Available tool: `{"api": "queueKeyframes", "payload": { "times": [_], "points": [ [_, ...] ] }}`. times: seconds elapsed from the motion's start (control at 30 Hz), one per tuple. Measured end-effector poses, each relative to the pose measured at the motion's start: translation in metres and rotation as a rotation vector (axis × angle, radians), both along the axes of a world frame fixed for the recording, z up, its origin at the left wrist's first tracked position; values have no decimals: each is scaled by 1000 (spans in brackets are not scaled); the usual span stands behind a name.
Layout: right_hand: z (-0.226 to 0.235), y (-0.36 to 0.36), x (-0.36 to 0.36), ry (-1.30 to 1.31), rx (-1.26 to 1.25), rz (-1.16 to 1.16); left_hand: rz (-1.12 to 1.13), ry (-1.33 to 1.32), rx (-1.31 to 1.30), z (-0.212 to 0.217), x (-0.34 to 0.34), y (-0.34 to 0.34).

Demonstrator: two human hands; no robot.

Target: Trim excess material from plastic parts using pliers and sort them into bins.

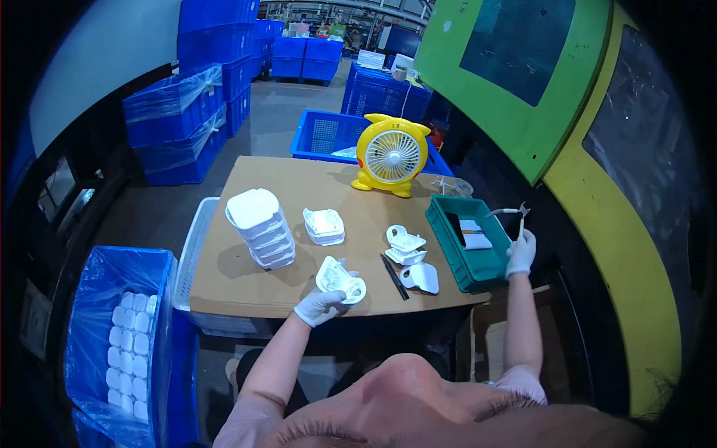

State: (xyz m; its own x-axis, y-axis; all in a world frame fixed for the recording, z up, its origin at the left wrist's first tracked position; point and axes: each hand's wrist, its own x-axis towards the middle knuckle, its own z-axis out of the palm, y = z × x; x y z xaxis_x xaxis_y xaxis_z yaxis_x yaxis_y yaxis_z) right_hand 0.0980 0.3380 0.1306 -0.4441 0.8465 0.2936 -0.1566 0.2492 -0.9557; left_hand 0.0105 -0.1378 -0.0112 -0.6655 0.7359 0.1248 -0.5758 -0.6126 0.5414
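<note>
My left hand (320,307), in a white glove, grips a white moulded plastic part (337,279) over the table's near edge. Beyond the right end of the green tray (455,261), my gloved right hand (522,254) is closed around a pair of pliers (521,221) with pale handles, raised jaws up. More white parts lie about: a tall stack (263,231) at the left, a small pile (324,227) mid-table, two stacked pieces (405,245) and a single piece (420,278) further right. A black pen (394,277) rests beside these.
A yellow fan (394,157) stands at the cardboard-covered table's (299,183) far edge. Blue crates (175,131) rise at the back left. A lined blue bin (123,257) with white parts is at the lower left. A green and yellow machine (556,142) flanks the right.
</note>
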Motion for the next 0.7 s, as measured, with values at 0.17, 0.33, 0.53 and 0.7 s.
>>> {"api": "queueKeyframes", "payload": {
  "times": [0.17, 0.33, 0.53, 0.7],
  "points": [
    [0, -184, 13, 317, -715, 634, -1, -24, 70, -14, -5, -8],
    [-48, -263, 5, 291, -1238, 1363, 30, -9, 60, -13, -3, -4],
    [-121, -284, -26, 313, -1468, 1837, 34, 76, 108, -11, 1, -1],
    [-119, -263, -23, 235, -1576, 1807, 15, 39, 71, -2, 8, -3]
  ]
}}
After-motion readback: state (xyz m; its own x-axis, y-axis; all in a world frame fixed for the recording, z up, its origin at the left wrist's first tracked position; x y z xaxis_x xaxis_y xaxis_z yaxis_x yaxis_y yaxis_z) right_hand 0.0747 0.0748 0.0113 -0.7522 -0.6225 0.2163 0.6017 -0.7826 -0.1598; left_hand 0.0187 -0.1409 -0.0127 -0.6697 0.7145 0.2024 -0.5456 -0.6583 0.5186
